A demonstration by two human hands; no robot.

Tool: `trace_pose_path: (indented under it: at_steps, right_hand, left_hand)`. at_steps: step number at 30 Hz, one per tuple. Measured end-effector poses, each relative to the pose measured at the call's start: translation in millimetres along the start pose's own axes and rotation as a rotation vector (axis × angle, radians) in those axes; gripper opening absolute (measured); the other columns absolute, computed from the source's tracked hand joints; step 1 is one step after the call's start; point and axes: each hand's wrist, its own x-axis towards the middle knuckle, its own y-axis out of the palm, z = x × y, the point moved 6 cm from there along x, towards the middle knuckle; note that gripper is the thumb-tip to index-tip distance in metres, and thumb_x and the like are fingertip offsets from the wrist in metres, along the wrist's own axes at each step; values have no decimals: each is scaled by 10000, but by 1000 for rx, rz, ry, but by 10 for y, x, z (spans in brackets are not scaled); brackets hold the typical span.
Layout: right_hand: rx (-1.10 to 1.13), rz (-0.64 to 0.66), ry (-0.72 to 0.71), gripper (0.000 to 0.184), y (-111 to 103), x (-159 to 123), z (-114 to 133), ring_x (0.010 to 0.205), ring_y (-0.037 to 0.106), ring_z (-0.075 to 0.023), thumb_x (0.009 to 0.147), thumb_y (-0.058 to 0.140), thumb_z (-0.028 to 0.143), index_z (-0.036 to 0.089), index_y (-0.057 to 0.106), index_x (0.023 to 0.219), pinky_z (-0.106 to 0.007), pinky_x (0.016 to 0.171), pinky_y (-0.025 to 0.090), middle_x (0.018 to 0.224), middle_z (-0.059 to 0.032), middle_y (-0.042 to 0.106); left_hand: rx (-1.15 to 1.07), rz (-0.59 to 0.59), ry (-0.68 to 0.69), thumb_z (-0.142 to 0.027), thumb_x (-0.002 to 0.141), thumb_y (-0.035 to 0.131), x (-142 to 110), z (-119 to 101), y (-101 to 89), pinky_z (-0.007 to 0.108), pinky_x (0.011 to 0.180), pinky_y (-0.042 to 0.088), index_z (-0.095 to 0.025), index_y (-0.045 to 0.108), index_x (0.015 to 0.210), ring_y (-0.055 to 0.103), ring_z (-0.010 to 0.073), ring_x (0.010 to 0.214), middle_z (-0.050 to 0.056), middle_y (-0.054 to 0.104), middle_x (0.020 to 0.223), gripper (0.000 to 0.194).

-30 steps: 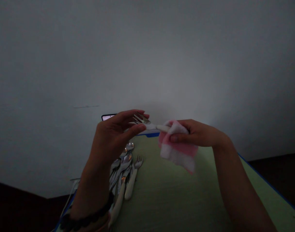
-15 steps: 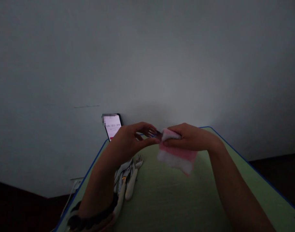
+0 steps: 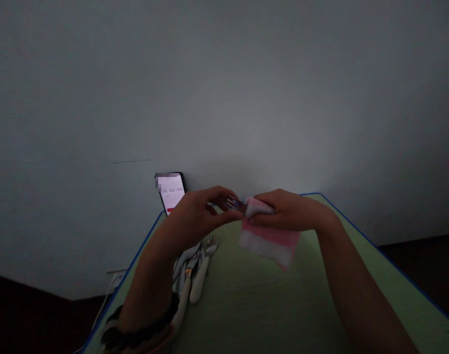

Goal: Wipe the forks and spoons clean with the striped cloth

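Observation:
A metal fork (image 3: 239,204) is held above the table between my two hands, its tines pointing left. My left hand (image 3: 206,211) curls around the tine end, with thumb and fingertips at the fork. My right hand (image 3: 287,209) grips a pink and white cloth (image 3: 270,241) folded over the fork's other end, so the handle is hidden. The cloth's loose part hangs below that hand. Beneath my left forearm lies a pile of cutlery, including a fork with a pale handle (image 3: 199,282); my arm covers part of the pile.
A phone (image 3: 172,194) showing a timer leans against the grey wall (image 3: 246,98) at the table's back left. The pale green table (image 3: 261,309) has blue edging. A white cable (image 3: 103,302) hangs beyond its left edge. A dark band (image 3: 165,319) circles my left wrist.
Both hands stay almost in place, with the fork and cloth barely shifted. The view has moved very slightly.

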Motion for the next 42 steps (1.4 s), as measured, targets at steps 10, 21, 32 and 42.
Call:
trace_pose_path:
  at_steps: [10, 21, 32, 42]
  right_hand:
    - [14, -62, -18, 227, -30, 11, 60, 607, 481, -104, 808, 491, 356, 156, 583, 860, -212, 525, 309, 722, -11, 588]
    - [-8, -93, -23, 255, -30, 4, 101, 597, 482, -98, 816, 490, 391, 161, 586, 874, -211, 519, 306, 737, -15, 602]
    - [0, -80, -26, 239, -22, -1, 105, 600, 491, -94, 821, 489, 378, 164, 576, 884, -204, 522, 319, 740, -9, 602]
    - [24, -75, -33, 256, -18, 11, 93, 630, 500, -104, 820, 489, 381, 158, 584, 905, -209, 527, 324, 764, -16, 606]
  left_hand:
    - [-32, -9, -9, -406, 757, 610, -20, -47, -38, 247, 669, 503, -209, 601, 987, 639, 140, 739, 24, 689, 870, 302]
    - [-50, -6, -21, -389, 744, 634, -23, -81, -39, 235, 663, 504, -204, 596, 979, 632, 132, 725, 16, 678, 858, 301]
    - [-40, -9, 2, -373, 745, 632, -14, -109, -43, 243, 668, 504, -203, 592, 986, 629, 132, 722, 19, 678, 849, 298]
    - [-44, -41, 33, -372, 732, 651, -13, -43, -32, 254, 673, 516, -209, 593, 968, 639, 143, 735, 13, 683, 841, 292]
